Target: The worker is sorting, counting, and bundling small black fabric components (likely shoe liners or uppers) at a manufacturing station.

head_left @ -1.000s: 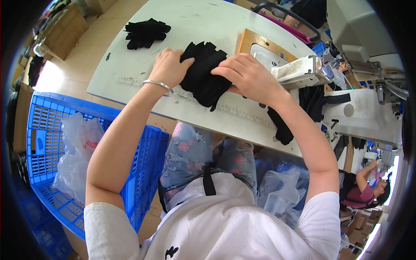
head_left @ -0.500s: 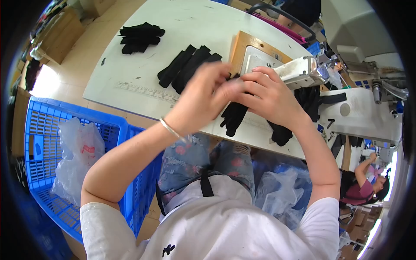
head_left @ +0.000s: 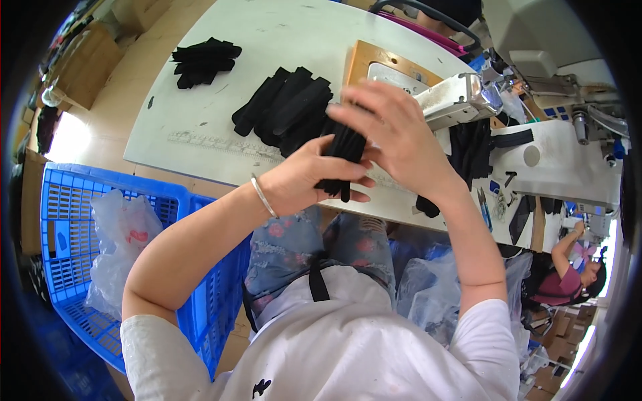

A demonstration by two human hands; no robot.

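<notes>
A bundle of black fabric strips [head_left: 346, 148] is gripped in my left hand [head_left: 301, 172], with the fingers and thumb round its lower part. My right hand [head_left: 404, 137] is raised beside the top of the bundle, its fingers stretched out and slightly blurred. Whether its fingertips touch the strips I cannot make out. To the left of my hands a larger pile of black strips [head_left: 284, 107] lies fanned on the white table [head_left: 200, 127]. A smaller stack of strips [head_left: 206, 61] lies farther left.
A sewing machine [head_left: 461, 97] with a wooden-edged plate [head_left: 364, 57] stands right of my hands. More black strips [head_left: 468, 150] hang by it, near blue-handled snips [head_left: 484, 207]. A blue crate [head_left: 60, 227] with a plastic bag stands left. A co-worker [head_left: 568, 277] sits far right.
The strips between my hands have been drawn up into an upright bundle in my left hand, which moved lower. My right hand has lifted and its fingers have straightened.
</notes>
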